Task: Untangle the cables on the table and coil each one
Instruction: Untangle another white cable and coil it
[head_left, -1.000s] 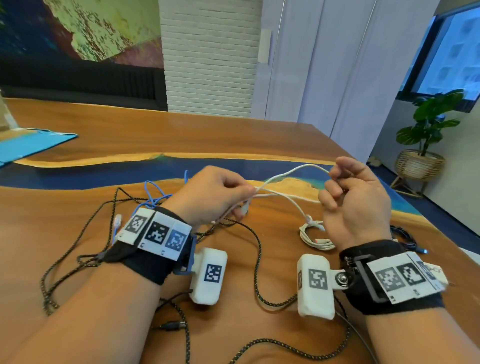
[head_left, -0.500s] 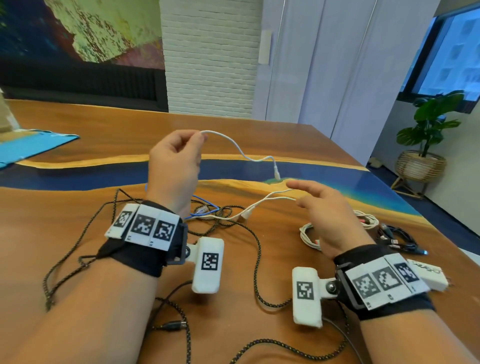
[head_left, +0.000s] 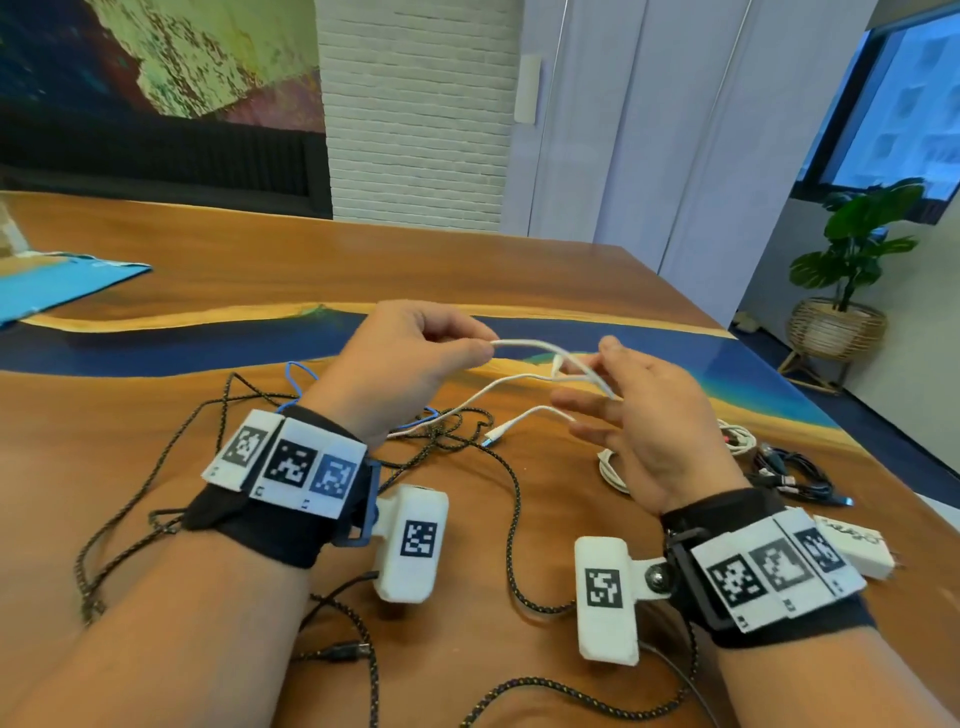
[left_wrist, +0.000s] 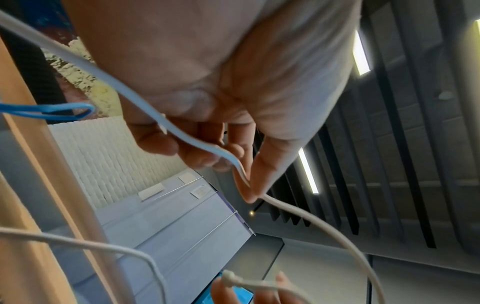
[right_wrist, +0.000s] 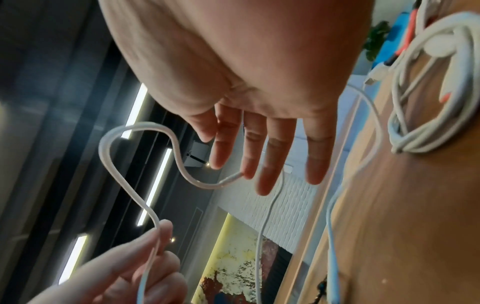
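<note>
Two hands work one white cable (head_left: 524, 345): left hand (head_left: 400, 364) pinches it, right hand (head_left: 639, 421) has a loose, spread grip.

2 hands (head_left: 410, 364) (head_left: 649, 415), 2 loose white cables (head_left: 535, 347) (head_left: 519, 421), 1 braided black cable (head_left: 514, 499), 1 blue cable (head_left: 296, 371), 2 coiled bundles (head_left: 613, 467) (head_left: 795, 467) (one white, one black), 1 plant (head_left: 857, 244).

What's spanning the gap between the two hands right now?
A loop of the white cable, pinched by the left hand, reaching the right hand's straight fingers; clearest in the head view.
</note>
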